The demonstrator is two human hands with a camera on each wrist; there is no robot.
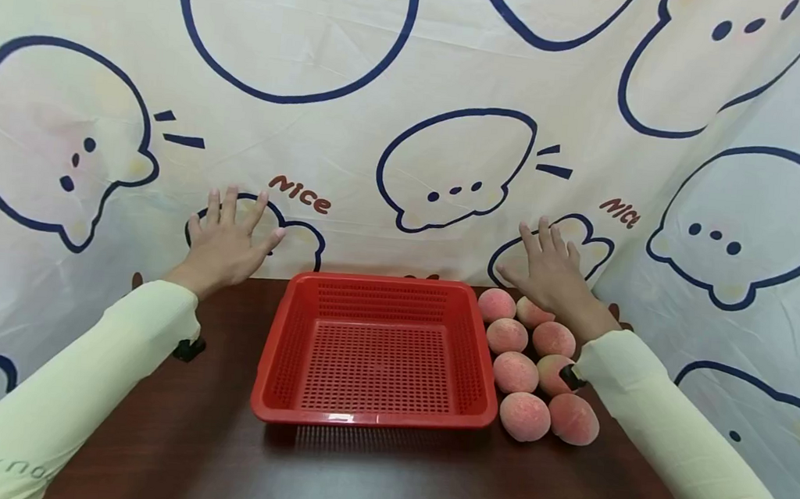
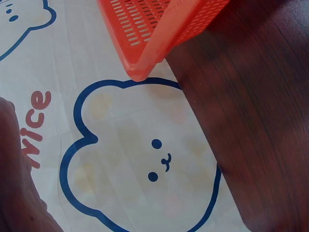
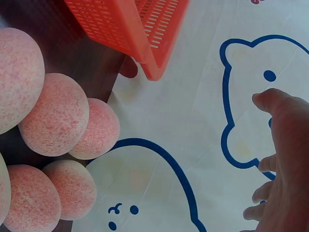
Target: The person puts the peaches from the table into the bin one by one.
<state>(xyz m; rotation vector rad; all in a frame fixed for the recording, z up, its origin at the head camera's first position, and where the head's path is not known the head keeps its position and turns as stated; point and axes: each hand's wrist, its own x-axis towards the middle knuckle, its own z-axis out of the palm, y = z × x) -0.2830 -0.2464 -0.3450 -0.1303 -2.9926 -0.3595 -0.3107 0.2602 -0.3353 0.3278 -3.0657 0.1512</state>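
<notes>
A red perforated plastic basket (image 1: 372,420) sits upright on the dark wooden table, with nothing inside it. Several pink peaches (image 1: 524,416) lie in two rows along its right side. My left hand (image 1: 225,245) is raised beyond the basket's far left corner, fingers spread and holding nothing. On the other side my right hand (image 1: 550,271) hovers above the far end of the peaches, fingers extended and also free of any object. In the right wrist view the peaches (image 3: 55,115) appear close by, apart from the hand (image 3: 285,164).
A white cloth (image 1: 350,167) with blue cartoon outlines hangs behind the table and along both sides. The brown table (image 1: 353,481) extends in front of the basket and to its left.
</notes>
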